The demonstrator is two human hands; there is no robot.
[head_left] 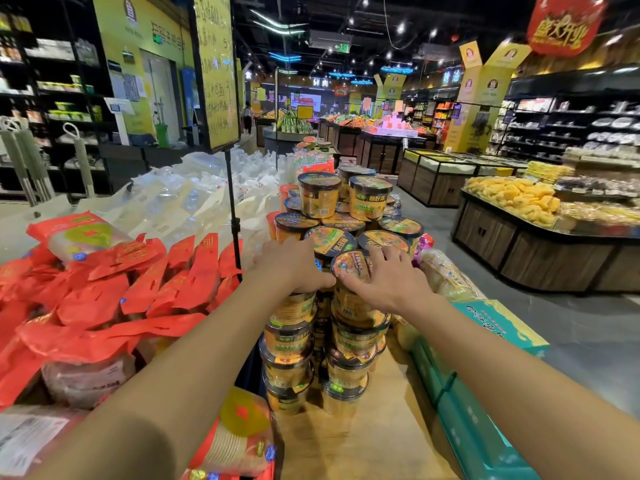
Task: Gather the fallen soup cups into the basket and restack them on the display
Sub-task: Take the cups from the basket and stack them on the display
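A pyramid of yellow soup cups with dark lids [327, 244] stands on a wooden display platform [381, 427] ahead of me. My right hand [388, 278] grips the side of a tilted cup [349, 268] near the front of the stack. My left hand [294, 265] lies over the top of the left front column of cups [289, 341], its fingers curved round the uppermost cup and its thumb reaching towards the tilted one. Two upright cups [369, 199] crown the pile. No basket is in view.
Red-topped noodle packets [104, 292] fill the display at my left, with a black sign pole [233, 216] beside the cups. Teal cartons [485, 375] and bagged goods [446, 275] line the right edge. An aisle and produce stands [540, 237] lie further right.
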